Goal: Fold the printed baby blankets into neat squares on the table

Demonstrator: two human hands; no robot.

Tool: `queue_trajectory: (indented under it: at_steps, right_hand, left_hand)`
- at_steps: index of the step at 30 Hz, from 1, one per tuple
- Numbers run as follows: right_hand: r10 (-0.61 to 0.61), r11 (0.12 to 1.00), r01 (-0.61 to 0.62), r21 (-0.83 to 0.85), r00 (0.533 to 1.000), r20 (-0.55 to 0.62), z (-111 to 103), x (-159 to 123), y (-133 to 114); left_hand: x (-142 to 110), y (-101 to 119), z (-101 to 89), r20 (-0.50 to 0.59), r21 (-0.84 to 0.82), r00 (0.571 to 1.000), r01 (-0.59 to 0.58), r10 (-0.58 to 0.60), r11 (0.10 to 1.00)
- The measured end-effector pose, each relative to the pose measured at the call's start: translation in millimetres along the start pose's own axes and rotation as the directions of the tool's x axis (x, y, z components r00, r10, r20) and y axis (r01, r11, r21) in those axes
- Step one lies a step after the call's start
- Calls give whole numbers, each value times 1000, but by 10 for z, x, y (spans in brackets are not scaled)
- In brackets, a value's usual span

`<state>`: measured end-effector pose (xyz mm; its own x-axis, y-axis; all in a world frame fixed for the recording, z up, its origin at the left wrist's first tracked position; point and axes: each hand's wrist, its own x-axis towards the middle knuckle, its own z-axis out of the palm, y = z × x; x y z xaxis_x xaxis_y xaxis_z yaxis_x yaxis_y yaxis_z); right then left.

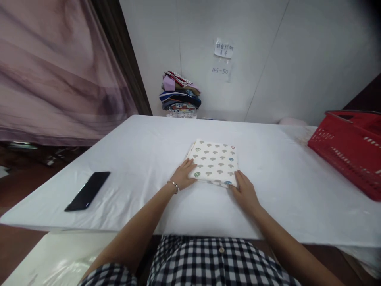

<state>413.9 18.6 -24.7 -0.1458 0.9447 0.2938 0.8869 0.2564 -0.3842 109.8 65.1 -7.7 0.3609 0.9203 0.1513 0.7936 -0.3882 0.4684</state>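
A folded white cloth (216,161) printed with small mushrooms lies flat near the middle of the white table (149,151). My left hand (184,174) rests at the cloth's near left corner, fingers spread and touching its edge; a bracelet sits on that wrist. My right hand (244,191) touches the cloth's near right corner, fingers flat against the fold. Neither hand lifts the cloth off the table.
A black phone (88,190) lies on the table at the left. A red plastic basket (349,149) stands at the right edge. A stack of folded clothes (180,94) sits by the far wall. A pink curtain (59,71) hangs at the left.
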Motion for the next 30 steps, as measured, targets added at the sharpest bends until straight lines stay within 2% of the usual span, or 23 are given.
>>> queue_trajectory:
  at_steps: [3,7,9,12,15,17,20,23,25,28,30]
  right_hand:
    - [73,996,-71,-47,997,39,22,30,-49]
    - [148,986,-145,-83,988,35,23,46,-102]
    - [150,988,-149,-50,988,31,9,48,-111]
    - [145,986,-145,86,989,15,-19,55,-91]
    - [159,967,-145,208,986,-53,-41,66,-19]
    - [172,963,-152,221,983,-70,-49,69,44]
    - [189,970,-182,162,981,-32,-58,72,116]
    - [275,959,-274,76,961,-4,-88,83,143]
    - [304,952,-306,29,951,56,-124,96,148]
    - [262,964,-264,-5,954,146,-167,112,157]
    - [247,969,-247,-19,956,160,-173,118,170]
  left_hand:
    - [9,-119,44,-100,2,994,-39,39,999]
    - [56,-189,102,-166,4,986,4,-3,1000]
    - [64,-182,124,-180,9,984,17,-15,1000]
    - [58,-131,133,-203,-5,978,45,-45,999]
    - [34,-35,133,-195,-36,978,68,-74,997]
    - [9,43,144,-174,-44,982,63,-69,997]
    - [-37,135,170,-145,-35,988,49,-53,998]
    - [-77,162,187,-126,-29,990,54,-58,998]
    - [-99,154,203,-106,-24,992,60,-63,998]
    - [-135,144,252,-97,-28,991,88,-90,996]
    - [-167,148,287,-117,-48,986,112,-117,993]
